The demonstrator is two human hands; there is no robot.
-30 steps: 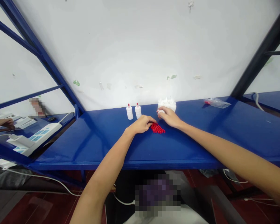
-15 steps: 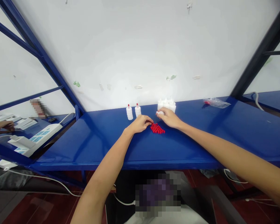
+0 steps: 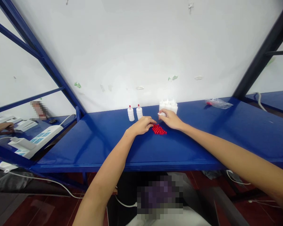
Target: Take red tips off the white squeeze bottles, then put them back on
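My left hand (image 3: pixel 142 125) rests low over the blue table (image 3: pixel 103 138), fingers bent together at the upper left edge of a cluster of small red caps (image 3: pixel 159 129). What lies between those fingertips is hidden. A white plastic bottle (image 3: pixel 162 114) is gripped in my right hand (image 3: pixel 171 120), mostly covered by the fingers and lying tilted toward the left. Behind that hand stands a tight group of white bottles (image 3: pixel 168 105) with bare pointed nozzles. Beyond my left hand, two white bottles, a left one (image 3: pixel 130 114) and a right one (image 3: pixel 139 111), stand upright with red tips.
A clear plastic bag (image 3: pixel 219 103) with something red in it lies at the back right. Blue frame posts (image 3: pixel 49 69) rise at the left. On the neighbouring table are a white power strip (image 3: pixel 41 138) and another person's hand (image 3: pixel 2 128).
My left fingertips drew back slightly from the red caps, then moved a little toward them again. The right hand keeps hold of the bottle, nearly in place.
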